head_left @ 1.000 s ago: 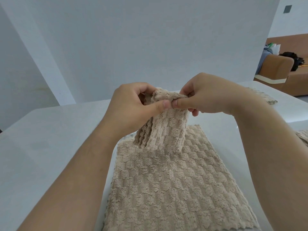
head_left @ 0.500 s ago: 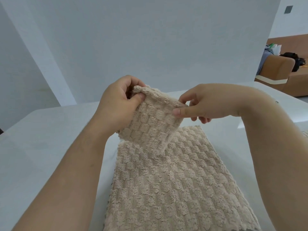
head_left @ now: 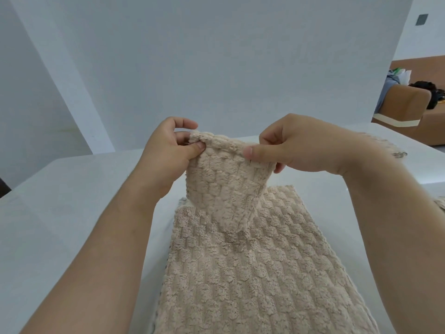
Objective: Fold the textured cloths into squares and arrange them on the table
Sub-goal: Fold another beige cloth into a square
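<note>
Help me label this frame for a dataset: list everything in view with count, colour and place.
textured cloth: 1, beige, table centre, far end raised
further cloths: 2 partly seen, beige, table's right side
table: 1, white, under the cloths
sofa: 1, brown, right background, with things piled on it
wall plate: 1, dark, upper right wall
left hand: 1, pinches the raised end's left corner
right hand: 1, pinches its top edge, right side

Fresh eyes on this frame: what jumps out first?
Mid-frame, the left hand and right hand pinch the top edge of a beige cloth, held up over more of the same fabric lying flat on the white table; one piece or two, I cannot tell. A brown sofa stands at the far right.
</note>
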The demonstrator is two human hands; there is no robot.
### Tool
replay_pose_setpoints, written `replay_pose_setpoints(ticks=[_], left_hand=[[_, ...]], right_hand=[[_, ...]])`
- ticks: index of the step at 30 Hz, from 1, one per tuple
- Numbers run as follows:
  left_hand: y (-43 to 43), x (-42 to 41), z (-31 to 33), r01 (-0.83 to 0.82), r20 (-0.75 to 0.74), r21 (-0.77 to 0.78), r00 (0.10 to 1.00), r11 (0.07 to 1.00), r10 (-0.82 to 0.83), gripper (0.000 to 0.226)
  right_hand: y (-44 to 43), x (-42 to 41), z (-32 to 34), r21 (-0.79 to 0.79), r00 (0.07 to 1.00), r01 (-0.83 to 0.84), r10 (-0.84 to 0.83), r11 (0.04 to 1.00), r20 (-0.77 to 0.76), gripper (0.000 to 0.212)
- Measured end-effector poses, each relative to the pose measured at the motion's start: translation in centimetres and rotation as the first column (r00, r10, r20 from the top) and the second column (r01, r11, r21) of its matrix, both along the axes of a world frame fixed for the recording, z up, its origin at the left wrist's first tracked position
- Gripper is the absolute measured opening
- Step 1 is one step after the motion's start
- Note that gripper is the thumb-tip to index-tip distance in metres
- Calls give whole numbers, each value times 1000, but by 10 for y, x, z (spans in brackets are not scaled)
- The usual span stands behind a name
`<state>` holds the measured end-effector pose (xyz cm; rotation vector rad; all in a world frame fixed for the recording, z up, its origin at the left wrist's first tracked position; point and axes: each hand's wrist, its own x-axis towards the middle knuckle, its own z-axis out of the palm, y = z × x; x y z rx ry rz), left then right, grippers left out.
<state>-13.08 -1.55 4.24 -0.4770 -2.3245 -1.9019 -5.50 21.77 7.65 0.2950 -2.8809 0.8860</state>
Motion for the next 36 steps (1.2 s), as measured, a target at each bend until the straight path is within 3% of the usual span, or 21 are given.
replay_pose_setpoints(ticks=[6,10,12,17,21,24,28,32,36], left_hand=[[3,4,8,32,105,194,993,980,-53,32],[9,10,11,51,133,259,987,965,-88,34],[12,13,10,35,107,206,993,978,-58,36],[18,21,5,89,-45,-56,995,994,-92,38],[23,21,0,116,-63,-61,991,991,-120,44],[22,20,-2,149,-43,-122,987,981,-155,50],[26,21,-7,130,-84,-300,983,945,-162,31],[26,19,-7,98,-134,-318,980,943,-147,17],[25,25,-3,125,-119,-343,977,931,-175,37]], right_hand=[[6,-7,-4,-124,995,51,-62,991,-84,27],[12,-10,-6,-9,995,44,-45,999,-87,19],[12,-11,-6,36,998,45,-44,998,-46,17],[1,-12,-9,2,999,-45,45,999,-27,42],[-2,-13,-10,72,996,-34,40,997,-75,19],[7,-13,-8,-12,997,-2,1,1000,-78,15],[14,-13,-6,-150,995,29,-44,988,-93,15],[18,-14,-6,-73,992,42,-50,996,-112,16],[17,-14,-7,-56,994,16,-22,998,-110,12]])
